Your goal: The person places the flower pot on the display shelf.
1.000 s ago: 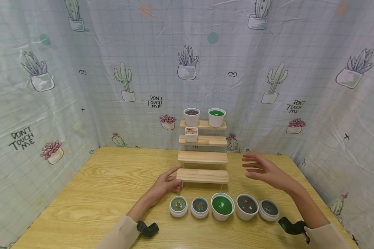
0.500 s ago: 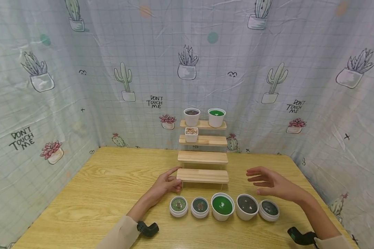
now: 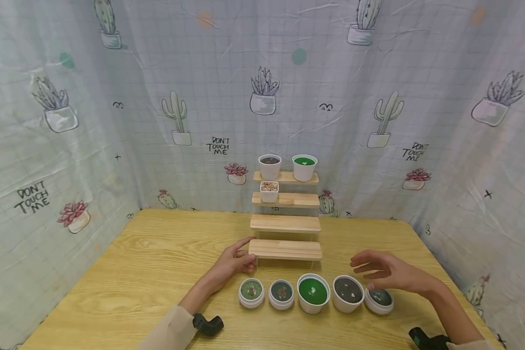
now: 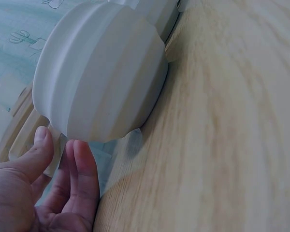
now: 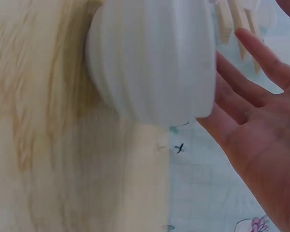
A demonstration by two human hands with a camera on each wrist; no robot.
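Note:
A tiered display stand (image 3: 285, 249) with several wooden steps stands mid-table. My left hand (image 3: 232, 261) holds the left end of its lowest step; in the left wrist view the thumb (image 4: 41, 137) lies at the wood. My right hand (image 3: 389, 272) hovers over the right end of the front row, its fingers apart and holding nothing. Just under it sits a low white ribbed pot (image 3: 379, 302), partly hidden by the hand. Beside that stands a white pot with dark grey filling (image 3: 347, 291), then a white pot with green filling (image 3: 313, 291).
Two more low round pots, one pale green on top (image 3: 251, 291) and one dark green (image 3: 282, 293), end the row at left. On the stand's upper steps are a dark-filled pot (image 3: 270, 167), a green-filled pot (image 3: 304, 168) and a square pot of pebbles (image 3: 269, 192). A printed curtain (image 3: 201, 112) surrounds the table.
My right hand has come down and toward me, from beside the stand to over the rightmost pot. The left hand has stayed at the stand's lowest step.

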